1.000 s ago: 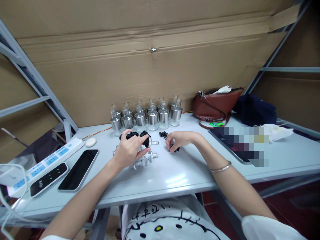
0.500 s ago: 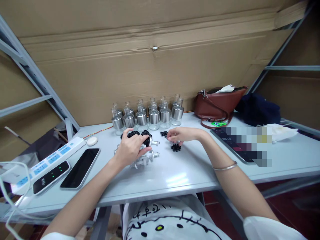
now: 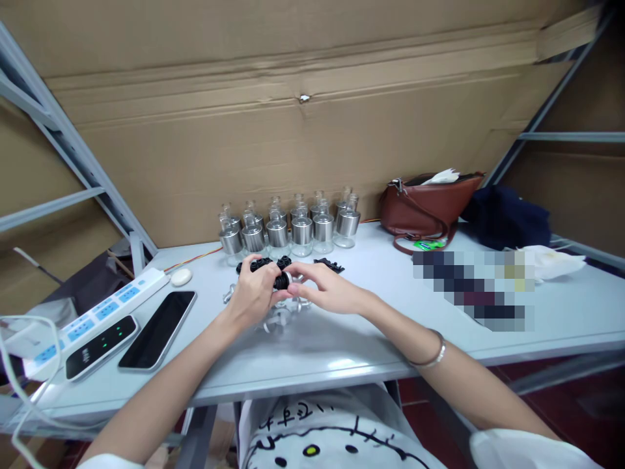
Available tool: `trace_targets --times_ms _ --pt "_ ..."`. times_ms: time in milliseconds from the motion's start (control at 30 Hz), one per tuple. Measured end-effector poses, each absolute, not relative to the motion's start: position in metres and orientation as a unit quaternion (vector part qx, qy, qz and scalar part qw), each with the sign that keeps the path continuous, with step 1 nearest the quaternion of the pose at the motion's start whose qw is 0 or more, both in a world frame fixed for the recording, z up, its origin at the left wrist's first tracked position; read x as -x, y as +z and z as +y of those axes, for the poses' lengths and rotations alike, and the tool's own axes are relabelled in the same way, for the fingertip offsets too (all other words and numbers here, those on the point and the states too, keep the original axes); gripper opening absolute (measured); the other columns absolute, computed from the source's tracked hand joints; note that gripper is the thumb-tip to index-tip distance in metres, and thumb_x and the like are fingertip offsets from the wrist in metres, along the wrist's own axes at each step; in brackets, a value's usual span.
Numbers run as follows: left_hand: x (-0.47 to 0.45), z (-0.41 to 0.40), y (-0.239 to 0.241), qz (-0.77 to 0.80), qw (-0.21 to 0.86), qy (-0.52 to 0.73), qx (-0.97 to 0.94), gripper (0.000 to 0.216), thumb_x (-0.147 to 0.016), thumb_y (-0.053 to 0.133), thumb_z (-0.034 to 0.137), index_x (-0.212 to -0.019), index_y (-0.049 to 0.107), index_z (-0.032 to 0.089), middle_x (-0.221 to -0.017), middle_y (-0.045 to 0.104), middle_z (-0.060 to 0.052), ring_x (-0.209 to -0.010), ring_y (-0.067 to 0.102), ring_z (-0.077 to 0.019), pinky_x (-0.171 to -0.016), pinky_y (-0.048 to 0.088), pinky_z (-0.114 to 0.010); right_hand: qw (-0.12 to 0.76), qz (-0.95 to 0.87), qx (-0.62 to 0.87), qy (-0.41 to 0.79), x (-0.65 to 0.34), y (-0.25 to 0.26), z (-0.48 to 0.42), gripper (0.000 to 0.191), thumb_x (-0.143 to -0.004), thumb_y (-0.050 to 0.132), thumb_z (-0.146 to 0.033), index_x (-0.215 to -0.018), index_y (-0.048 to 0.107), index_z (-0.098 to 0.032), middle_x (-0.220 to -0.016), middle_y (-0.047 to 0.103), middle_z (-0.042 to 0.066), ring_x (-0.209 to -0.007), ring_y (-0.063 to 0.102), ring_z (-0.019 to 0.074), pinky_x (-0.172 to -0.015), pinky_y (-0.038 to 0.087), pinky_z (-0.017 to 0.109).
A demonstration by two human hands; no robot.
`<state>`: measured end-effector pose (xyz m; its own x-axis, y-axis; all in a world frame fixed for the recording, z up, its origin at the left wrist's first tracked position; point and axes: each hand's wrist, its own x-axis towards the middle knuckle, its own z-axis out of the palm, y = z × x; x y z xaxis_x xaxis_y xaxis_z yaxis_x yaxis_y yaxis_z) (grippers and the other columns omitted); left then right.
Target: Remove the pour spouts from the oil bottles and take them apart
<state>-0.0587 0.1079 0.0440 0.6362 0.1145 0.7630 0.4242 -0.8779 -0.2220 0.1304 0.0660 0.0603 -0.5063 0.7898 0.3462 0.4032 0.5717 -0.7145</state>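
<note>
My left hand (image 3: 252,286) is closed around a bottle pourer (image 3: 282,281) with a black ribbed stopper and a pale metal end facing right. My right hand (image 3: 327,286) pinches at that pale end, so the hands meet on it. Whether a small part sits in the right fingertips is hidden. Beneath the hands lie several silver metal pourer spouts (image 3: 279,318), partly covered. Behind them, black ribbed stoppers (image 3: 261,264) form a cluster. A flat pile of small black pieces (image 3: 330,264) lies just beyond my right hand.
Glass bottles with metal bands (image 3: 301,229) stand in two rows along the cardboard wall (image 3: 303,150). To the left are a phone (image 3: 159,330), a power strip (image 3: 105,312) and a round white case (image 3: 181,277). At right are a brown handbag (image 3: 424,208) and a blurred-out device (image 3: 469,286).
My right hand has moved left from the small black pieces to the pourer in my left hand. The round black toothed piece seen before no longer shows.
</note>
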Motion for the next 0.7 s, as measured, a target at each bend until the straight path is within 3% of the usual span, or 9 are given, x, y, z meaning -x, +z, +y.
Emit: trace_targets --times_ms 100,200,300,433,567,700 --pt "0.059 0.11 0.042 -0.162 0.199 -0.392 0.884 0.026 -0.1 0.025 0.038 -0.094 0.041 0.018 -0.074 0.064 -0.001 -0.059 0.059 -0.0149 -0.086 0.037 -0.04 0.324 -0.815 0.385 0.289 -0.129 0.058 0.065 0.032 -0.092 0.044 -0.046 -0.1 0.054 -0.016 -0.081 0.062 0.005 -0.075 0.057 0.0191 -0.064 0.041 0.028" --pt "0.06 0.109 0.042 -0.169 0.185 -0.37 0.895 0.035 -0.1 0.02 0.043 -0.093 0.042 0.018 -0.074 0.064 -0.002 -0.061 0.058 -0.0157 -0.086 0.036 -0.041 0.305 -0.813 0.388 0.308 -0.131 0.058 0.066 0.037 -0.091 0.042 -0.051 -0.081 0.051 -0.017 -0.069 0.057 0.002 -0.064 0.052 0.0165 -0.06 0.037 0.027" --pt "0.062 0.109 0.043 -0.134 0.15 -0.373 0.906 0.041 -0.099 0.014 0.046 -0.095 0.043 0.018 -0.079 0.064 -0.004 -0.069 0.059 -0.0169 -0.089 0.036 -0.042 0.318 -0.791 0.344 0.393 -0.129 0.06 0.064 0.05 -0.09 0.038 -0.062 -0.066 0.044 -0.018 -0.06 0.048 -0.001 -0.057 0.044 0.0133 -0.058 0.036 0.027" --pt "0.063 0.109 0.044 -0.097 0.147 -0.39 0.904 0.034 -0.099 0.018 0.042 -0.101 0.043 0.019 -0.086 0.065 -0.006 -0.077 0.06 -0.018 -0.091 0.036 -0.042 0.326 -0.715 0.299 0.541 -0.123 0.056 0.064 0.058 -0.08 0.045 -0.074 -0.062 0.041 -0.019 -0.055 0.039 -0.005 -0.051 0.037 0.0102 -0.051 0.034 0.026" --pt "0.062 0.107 0.048 -0.056 0.176 -0.38 0.906 0.035 -0.1 0.017 0.037 -0.093 0.046 0.019 -0.071 0.062 -0.001 -0.062 0.056 -0.0154 -0.087 0.037 -0.039 0.29 -0.674 0.292 0.613 -0.116 0.044 0.067 0.063 -0.068 0.057 -0.078 -0.06 0.042 -0.018 -0.047 0.032 -0.009 -0.043 0.028 0.0059 -0.043 0.023 0.021" --pt "0.063 0.104 0.055 -0.053 0.2 -0.407 0.89 0.036 -0.1 0.017 0.032 -0.083 0.047 0.019 -0.058 0.056 0.003 -0.049 0.049 -0.0126 -0.08 0.036 -0.036 0.324 -0.633 0.263 0.652 -0.11 0.041 0.065 0.064 -0.063 0.063 -0.076 -0.056 0.036 -0.018 -0.046 0.027 -0.011 -0.042 0.024 0.0037 -0.043 0.019 0.02"
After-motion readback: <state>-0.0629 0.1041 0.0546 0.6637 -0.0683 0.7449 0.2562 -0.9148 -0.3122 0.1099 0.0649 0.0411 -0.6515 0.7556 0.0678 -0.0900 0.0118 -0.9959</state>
